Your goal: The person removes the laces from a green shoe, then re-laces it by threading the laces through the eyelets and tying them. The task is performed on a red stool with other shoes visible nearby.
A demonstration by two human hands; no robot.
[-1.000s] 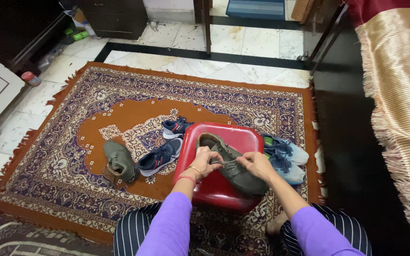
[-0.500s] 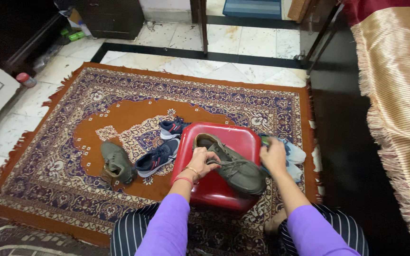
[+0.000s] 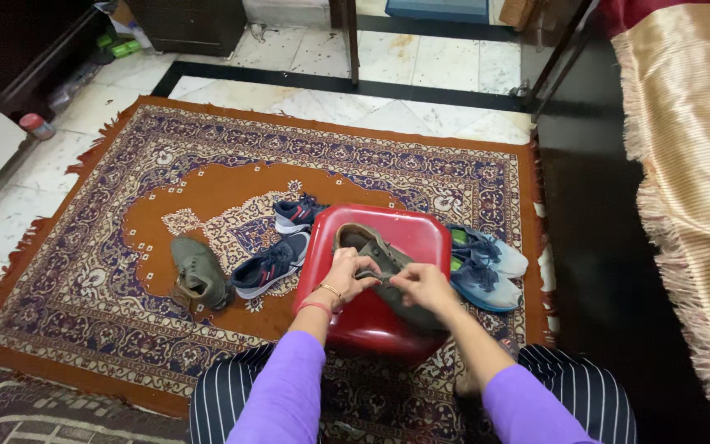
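An olive-green shoe [image 3: 378, 252] lies on a red plastic stool [image 3: 371, 325] in front of my knees. My left hand [image 3: 345, 275] and my right hand [image 3: 422, 285] meet over the middle of the shoe, and both pinch its dark lace [image 3: 375, 275] between the fingers. The shoe's toe end is hidden under my right hand. Its matching olive shoe [image 3: 198, 270] rests on the carpet to the left.
A pair of navy sneakers [image 3: 274, 263] lies left of the stool, a pair of blue sneakers [image 3: 486, 267] to its right. All sit on a patterned orange carpet [image 3: 117, 214]. A fringed striped bedspread [image 3: 692, 189] hangs at the right; tiled floor [image 3: 306, 49] lies beyond.
My right hand has come back from the right side of the stool to the shoe's middle, meeting my left hand on the lace. The view shifted slightly.
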